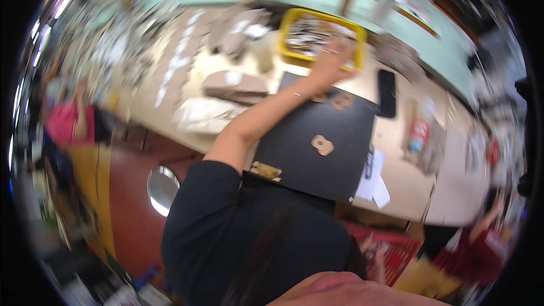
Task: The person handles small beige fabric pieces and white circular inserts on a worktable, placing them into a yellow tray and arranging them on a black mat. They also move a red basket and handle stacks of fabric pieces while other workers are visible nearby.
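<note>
Yellow at upper centre, the tray (361, 45) is holding many bits (306, 35); the left hand (333, 61) is reaching over it, grip too blurred to tell. Mid-frame, some brown pieces (322, 145) are lying on the board (289, 147), work seemingly standing partway.

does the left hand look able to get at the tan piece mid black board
Probably yes: the tan piece lies uncovered on the black board, and the left hand, at the yellow tray, would likely need only to draw back.
</note>
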Demonstrator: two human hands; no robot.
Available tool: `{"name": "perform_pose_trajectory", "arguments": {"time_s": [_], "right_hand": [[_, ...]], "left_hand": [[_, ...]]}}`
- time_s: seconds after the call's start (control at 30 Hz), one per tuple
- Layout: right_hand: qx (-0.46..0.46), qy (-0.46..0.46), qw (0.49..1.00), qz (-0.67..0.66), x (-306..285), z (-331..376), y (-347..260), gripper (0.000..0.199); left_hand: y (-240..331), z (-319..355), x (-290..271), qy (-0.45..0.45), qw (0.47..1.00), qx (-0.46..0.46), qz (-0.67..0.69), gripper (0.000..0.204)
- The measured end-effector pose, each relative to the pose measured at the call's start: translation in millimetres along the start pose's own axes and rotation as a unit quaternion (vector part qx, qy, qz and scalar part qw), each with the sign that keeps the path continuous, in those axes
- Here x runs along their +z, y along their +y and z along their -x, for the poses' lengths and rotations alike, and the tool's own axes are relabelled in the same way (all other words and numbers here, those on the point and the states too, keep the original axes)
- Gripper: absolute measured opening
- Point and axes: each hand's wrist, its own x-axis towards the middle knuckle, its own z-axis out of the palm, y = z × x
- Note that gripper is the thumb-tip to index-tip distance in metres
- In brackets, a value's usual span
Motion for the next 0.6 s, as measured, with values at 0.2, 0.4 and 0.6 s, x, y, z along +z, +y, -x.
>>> {"name": "perform_pose_trajectory", "arguments": {"time_s": [0.2,0.4,0.6], "right_hand": [[-0.052,-0.054,0.995,0.067,-1.9,-25.6,-23.9,0.045],[-0.06,-0.067,0.993,0.07,-21.7,-23.8,-28.9,0.044],[-0.051,-0.052,0.996,0.055,-38.6,-15.8,-26.3,0.043]], "left_hand": [[73.5,55.3,-101.2,-0.042,0.991,0.11,0.069,0.045],[51.9,82.1,-187.2,0.067,0.993,0.026,0.097,0.038],[-59.6,60.4,-264.4,0.274,0.922,-0.231,0.145,0.033]]}}
